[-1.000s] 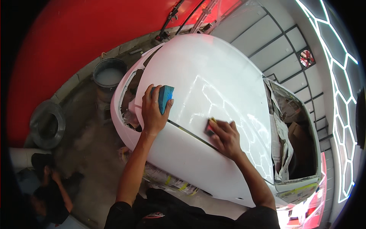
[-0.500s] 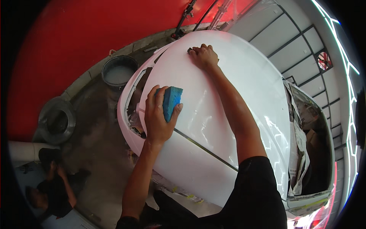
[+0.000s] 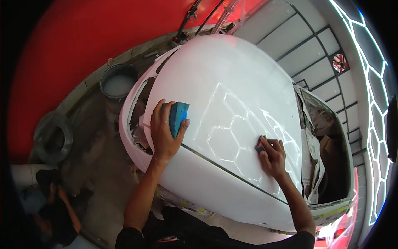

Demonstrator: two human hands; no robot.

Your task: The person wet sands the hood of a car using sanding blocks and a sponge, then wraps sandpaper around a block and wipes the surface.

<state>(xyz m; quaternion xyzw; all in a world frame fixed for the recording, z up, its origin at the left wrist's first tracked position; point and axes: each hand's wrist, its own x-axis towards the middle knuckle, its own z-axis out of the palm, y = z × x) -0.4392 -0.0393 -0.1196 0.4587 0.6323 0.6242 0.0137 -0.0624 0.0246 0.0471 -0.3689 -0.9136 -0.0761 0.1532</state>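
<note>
My left hand (image 3: 165, 130) grips a blue sponge (image 3: 178, 118) over the left part of the glossy white car hood (image 3: 224, 66), near the seam along the fender (image 3: 199, 182). My right hand (image 3: 271, 159) is closed on a small dark block with a red patch (image 3: 260, 144), pressed on the hood toward its right edge, among bright reflections of hexagon lights. Beyond the hood on the right is the windshield opening (image 3: 333, 162), partly covered with paper (image 3: 311, 159). An empty headlight opening (image 3: 137, 120) lies left of my left hand.
A bucket of cloudy liquid (image 3: 118, 85) stands by the red wall (image 3: 66, 50). A grey ring-shaped object (image 3: 53, 124) and a white cylinder (image 3: 23, 174) are at the left. A co-worker (image 3: 58, 216) in dark clothing is at the lower left. Ladder and poles (image 3: 222, 18) stand behind the car.
My right hand went up to the far left of the hood half a second ago and is now back at the lower right. My left hand stays with the sponge, shifted slightly.
</note>
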